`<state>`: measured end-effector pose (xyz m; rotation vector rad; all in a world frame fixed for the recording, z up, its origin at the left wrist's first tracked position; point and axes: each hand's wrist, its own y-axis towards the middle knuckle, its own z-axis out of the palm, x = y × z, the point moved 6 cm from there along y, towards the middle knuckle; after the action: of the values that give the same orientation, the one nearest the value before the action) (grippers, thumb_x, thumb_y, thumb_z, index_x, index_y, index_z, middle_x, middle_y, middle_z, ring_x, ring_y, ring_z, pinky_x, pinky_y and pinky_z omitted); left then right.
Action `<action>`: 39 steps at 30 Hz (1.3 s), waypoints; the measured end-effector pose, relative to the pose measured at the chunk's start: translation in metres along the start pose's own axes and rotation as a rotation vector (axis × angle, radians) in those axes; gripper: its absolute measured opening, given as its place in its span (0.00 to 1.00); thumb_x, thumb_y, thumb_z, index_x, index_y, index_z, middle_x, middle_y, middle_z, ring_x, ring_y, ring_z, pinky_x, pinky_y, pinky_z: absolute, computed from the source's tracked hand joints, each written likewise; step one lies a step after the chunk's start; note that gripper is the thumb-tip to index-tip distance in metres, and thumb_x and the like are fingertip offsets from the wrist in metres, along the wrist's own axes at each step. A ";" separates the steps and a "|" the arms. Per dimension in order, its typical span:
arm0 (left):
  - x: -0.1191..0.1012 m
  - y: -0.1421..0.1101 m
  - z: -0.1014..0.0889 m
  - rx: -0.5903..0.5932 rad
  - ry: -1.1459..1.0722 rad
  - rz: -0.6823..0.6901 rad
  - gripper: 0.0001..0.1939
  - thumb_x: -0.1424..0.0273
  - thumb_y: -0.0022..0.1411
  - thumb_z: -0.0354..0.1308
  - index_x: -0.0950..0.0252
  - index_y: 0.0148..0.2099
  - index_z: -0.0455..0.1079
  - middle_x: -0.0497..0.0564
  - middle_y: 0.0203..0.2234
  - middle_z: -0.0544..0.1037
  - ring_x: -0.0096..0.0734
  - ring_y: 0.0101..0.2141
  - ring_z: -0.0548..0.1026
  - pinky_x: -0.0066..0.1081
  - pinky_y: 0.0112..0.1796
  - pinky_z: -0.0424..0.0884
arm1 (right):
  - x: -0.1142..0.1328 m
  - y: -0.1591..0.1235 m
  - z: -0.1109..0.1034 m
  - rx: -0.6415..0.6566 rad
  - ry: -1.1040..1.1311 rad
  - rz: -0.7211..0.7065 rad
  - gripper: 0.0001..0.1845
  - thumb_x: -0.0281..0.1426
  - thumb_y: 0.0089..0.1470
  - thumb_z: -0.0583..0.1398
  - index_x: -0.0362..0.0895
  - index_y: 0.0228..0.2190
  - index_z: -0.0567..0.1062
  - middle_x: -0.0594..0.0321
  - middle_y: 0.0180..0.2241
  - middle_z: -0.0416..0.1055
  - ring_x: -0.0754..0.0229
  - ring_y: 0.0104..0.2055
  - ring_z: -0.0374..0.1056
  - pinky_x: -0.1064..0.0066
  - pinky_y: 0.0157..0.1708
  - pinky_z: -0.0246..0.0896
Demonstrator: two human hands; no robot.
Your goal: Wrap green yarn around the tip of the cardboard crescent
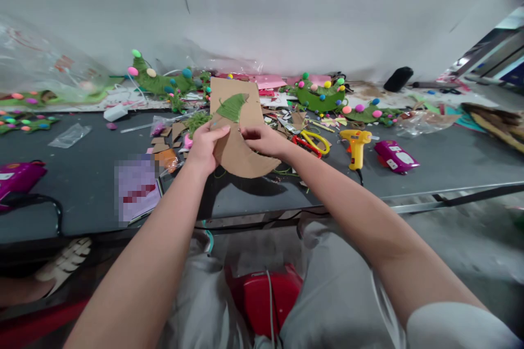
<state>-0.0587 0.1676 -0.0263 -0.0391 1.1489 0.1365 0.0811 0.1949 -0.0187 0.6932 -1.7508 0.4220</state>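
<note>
A brown cardboard crescent (245,159) is held up over the near edge of the table, its upper tip wrapped in green yarn or strip (232,108). My left hand (206,144) grips its left side, thumb on the front face. At the inner curve, my right hand (261,139) has its fingers bent against the cardboard edge; a strand between them cannot be made out. Behind the crescent stands or lies a rectangular cardboard sheet (235,87). Scissors with red and yellow handles (315,143) lie right of my right hand.
A yellow glue gun (355,147) and a purple device (396,157) lie to the right. Another purple device (20,182) is at far left, near a purple-screened phone (139,188). Green crescents with pompoms (321,99) line the back among scraps. A red stool (268,297) is below.
</note>
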 end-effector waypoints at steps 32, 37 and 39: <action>0.015 -0.001 0.026 0.118 -0.202 -0.072 0.14 0.72 0.53 0.65 0.69 0.43 0.77 0.53 0.35 0.84 0.36 0.35 0.82 0.33 0.41 0.79 | 0.005 -0.028 -0.031 -0.133 0.437 -0.135 0.11 0.28 0.44 0.67 0.41 0.33 0.75 0.64 0.32 0.74 0.66 0.31 0.69 0.71 0.37 0.65; 0.008 0.000 0.023 0.100 -0.234 -0.060 0.14 0.73 0.54 0.63 0.68 0.45 0.76 0.53 0.35 0.83 0.38 0.40 0.82 0.32 0.46 0.77 | 0.002 -0.043 -0.043 -0.210 0.393 -0.015 0.14 0.30 0.44 0.64 0.44 0.37 0.74 0.69 0.28 0.69 0.67 0.28 0.64 0.73 0.32 0.63; 0.006 0.001 0.021 0.069 -0.233 -0.057 0.14 0.73 0.54 0.63 0.67 0.44 0.76 0.54 0.36 0.83 0.40 0.43 0.81 0.34 0.47 0.77 | 0.001 -0.049 -0.047 -0.132 0.286 0.093 0.14 0.30 0.46 0.64 0.44 0.38 0.75 0.68 0.27 0.69 0.67 0.26 0.62 0.73 0.28 0.61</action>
<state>-0.0370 0.1708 -0.0235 0.0049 0.9186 0.0494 0.1477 0.1856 -0.0077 0.4355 -1.5269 0.4420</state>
